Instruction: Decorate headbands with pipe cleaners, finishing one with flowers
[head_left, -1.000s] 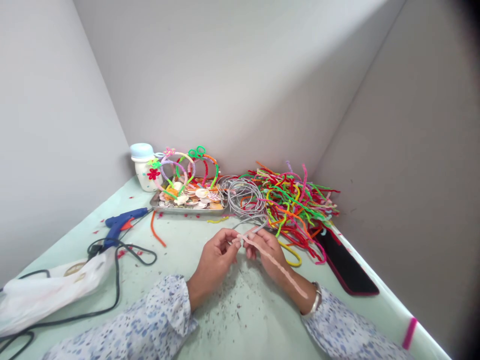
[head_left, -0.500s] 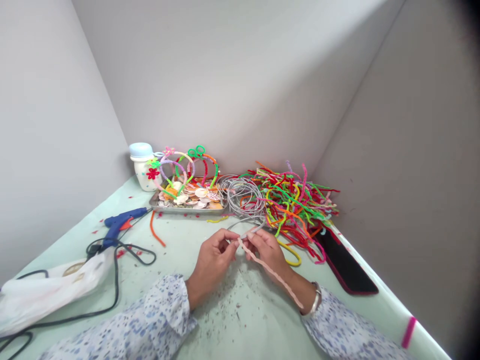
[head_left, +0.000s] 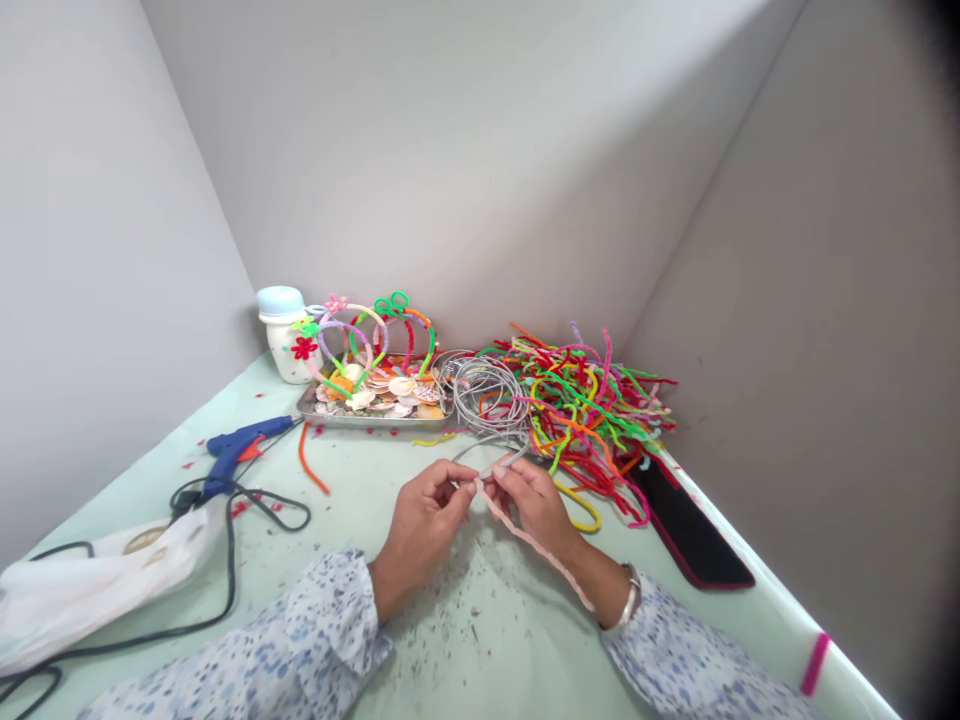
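My left hand (head_left: 424,518) and my right hand (head_left: 534,506) meet over the pale green table (head_left: 480,640), fingers pinched together. Between them they grip a grey metal headband (head_left: 496,462) and the end of a pale pink pipe cleaner (head_left: 541,550). The pipe cleaner trails back along my right forearm towards the bracelet on that wrist. The headband curves away behind my fingers towards the far pile.
A heap of coloured pipe cleaners (head_left: 585,400) and bare grey headbands (head_left: 486,392) lies behind. A metal tray (head_left: 375,412) of shells, decorated headbands and a white jar (head_left: 285,335) stand far left. A blue glue gun (head_left: 238,448), its black cord, a plastic bag (head_left: 97,585) lie left; a phone (head_left: 690,525) lies right.
The pink pipe cleaner's free end has drawn in along my right forearm as my fingers work its front end at the headband. Both hands stay in place.
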